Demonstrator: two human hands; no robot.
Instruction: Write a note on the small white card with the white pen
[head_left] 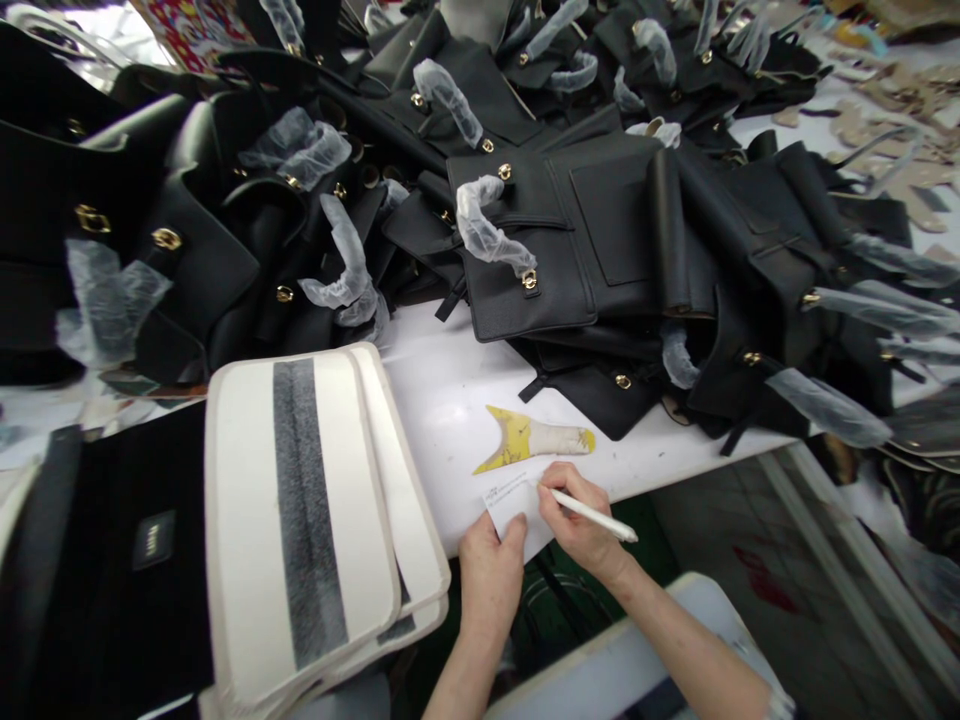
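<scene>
My left hand point(493, 568) pinches a small white sheet of paper point(516, 512) with lines of writing on it, at the front edge of the white table point(429, 385). In my right hand point(579, 518) is a white pen point(600, 516), its tip down at the paper's right side. Just beyond the paper lies a yellow and whitish forked template piece point(525, 440) with dark marks on it. The lower part of the paper is partly covered by my left thumb.
Black leather bag parts point(517, 240) with gold hardware and plastic-wrapped handles heap across the back. Left of my hands, cream panels point(244, 480) with a dark stripe are stacked, beside a black piece with a label point(154, 540). Beige cut pieces point(892, 110) lie far right.
</scene>
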